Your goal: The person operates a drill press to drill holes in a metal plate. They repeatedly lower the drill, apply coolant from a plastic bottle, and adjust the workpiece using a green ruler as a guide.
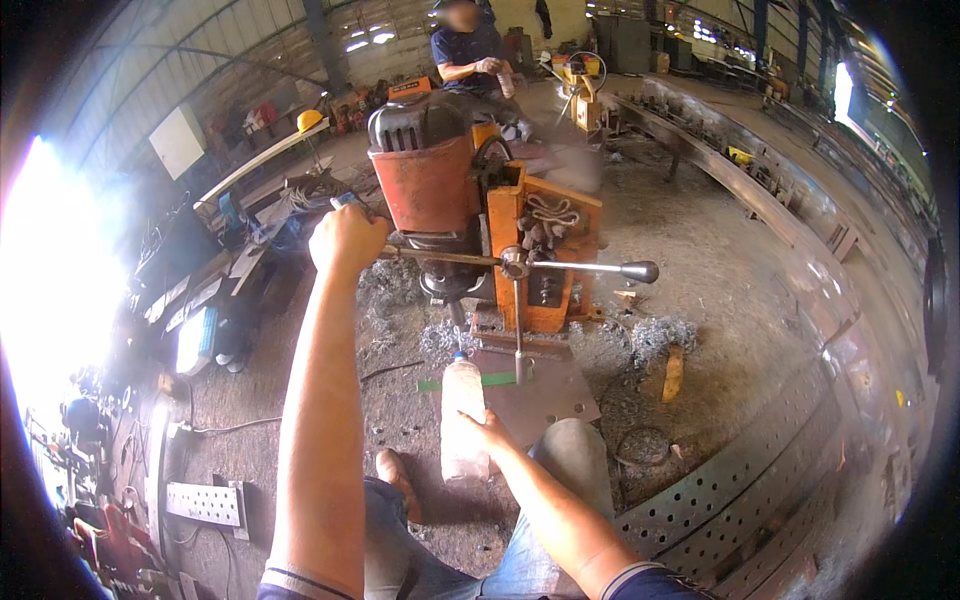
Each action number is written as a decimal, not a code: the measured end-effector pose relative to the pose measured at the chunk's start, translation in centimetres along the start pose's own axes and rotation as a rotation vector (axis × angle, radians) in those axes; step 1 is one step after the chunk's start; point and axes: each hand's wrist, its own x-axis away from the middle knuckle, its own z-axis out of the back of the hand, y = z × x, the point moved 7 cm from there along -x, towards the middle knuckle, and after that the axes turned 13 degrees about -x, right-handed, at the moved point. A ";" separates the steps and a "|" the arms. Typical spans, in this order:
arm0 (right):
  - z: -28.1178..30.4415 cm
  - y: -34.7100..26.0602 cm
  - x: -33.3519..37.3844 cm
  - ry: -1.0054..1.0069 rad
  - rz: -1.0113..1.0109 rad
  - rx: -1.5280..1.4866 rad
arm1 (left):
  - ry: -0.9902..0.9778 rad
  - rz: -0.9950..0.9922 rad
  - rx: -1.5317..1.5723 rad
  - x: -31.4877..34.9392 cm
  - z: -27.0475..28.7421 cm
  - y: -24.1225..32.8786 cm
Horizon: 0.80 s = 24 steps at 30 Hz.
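Observation:
In front of me stands a magnetic drill [428, 190] with a red and black motor and an orange frame. My left hand [347, 240] is closed round the end of one spoke of its feed handle [450, 257]. Another spoke with a black knob [640, 271] points right, and a third hangs down. In my right hand [485, 432] is a clear plastic bottle [462, 385], its narrow blue tip up, just under the drill's spindle [456, 309]. A flat steel plate [555, 388] lies below the drill, with a green strip [498, 379] across it.
Metal shavings [662, 338] are heaped on both sides of the drill. Perforated steel beams [700, 510] lie at the right, and a perforated plate [205, 503] at the left. Bright glare fills the far left. Beyond the drill another person [468, 50] sits holding a bottle.

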 end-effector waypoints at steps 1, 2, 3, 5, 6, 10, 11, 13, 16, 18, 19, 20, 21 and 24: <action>0.2 0.1 -0.1 -0.012 0.004 -0.004 | 0.006 -0.006 0.004 0.1 0.0 0.2; 0.6 0.5 0.0 -0.003 -0.021 0.005 | 0.003 -0.014 0.008 0.1 -0.1 0.4; -1.2 0.5 -1.1 -0.012 0.021 -0.024 | 0.038 -0.020 -0.011 -0.6 0.4 -0.5; -0.2 0.8 -0.8 0.059 -0.014 0.003 | 0.051 -0.018 -0.003 -0.3 0.0 -0.3; -0.1 0.5 -0.6 0.043 0.025 -0.024 | 0.043 -0.012 0.009 -0.2 -0.3 -0.2; -0.1 0.5 0.0 0.065 -0.006 -0.074 | 0.034 -0.015 0.023 -0.2 -0.6 -0.5; -0.1 0.7 -0.1 0.073 -0.033 -0.077 | 0.028 -0.021 0.026 -0.2 -0.6 -0.5; 0.0 0.9 -0.6 0.071 -0.056 -0.022 | 0.026 -0.012 0.016 -0.3 -0.6 -0.6; 0.0 1.4 -0.7 0.040 -0.032 -0.056 | 0.022 -0.017 0.009 -0.3 -0.7 -0.6; 0.3 1.9 -0.9 0.050 -0.035 -0.051 | 0.011 -0.011 0.011 -0.3 -0.8 -0.7; 0.6 2.3 -1.1 0.077 -0.055 -0.015 | 0.001 -0.002 0.015 -0.4 -1.0 -0.8; 0.9 2.7 -1.3 0.105 -0.072 0.022 | -0.007 0.006 0.018 -0.5 -1.3 -1.0; 0.8 3.1 -1.6 0.094 -0.077 -0.008 | -0.030 0.009 0.032 -0.6 -1.9 -1.2; 0.5 3.5 -2.1 0.083 -0.081 -0.013 | -0.042 0.003 0.068 -1.8 -4.7 -2.5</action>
